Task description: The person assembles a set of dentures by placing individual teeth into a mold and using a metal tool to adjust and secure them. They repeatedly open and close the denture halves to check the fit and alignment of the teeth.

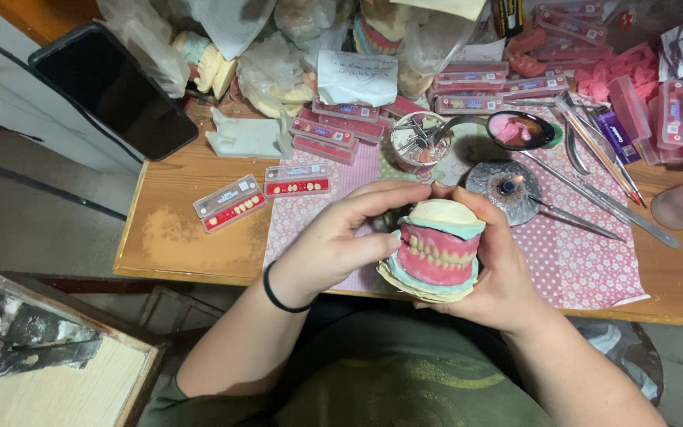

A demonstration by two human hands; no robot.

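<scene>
Gripping denture model (436,253), left hand (330,245), right hand (507,277)

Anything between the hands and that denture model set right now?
Nothing visible. The left hand and right hand both grip the denture model set directly, held above the wooden bench's front edge.

I note the denture model (436,253): pink gums, pale ivory teeth, cream plaster with a light green layer. Black band (278,296) on my left wrist. Cloth (586,253) is pink with small white dots. Surface (175,229) is orange-brown wood. Tooth cards (229,203), near left, red with grey tops. Phone (112,91), far left, black. Shirt (389,387) is olive green.
</scene>
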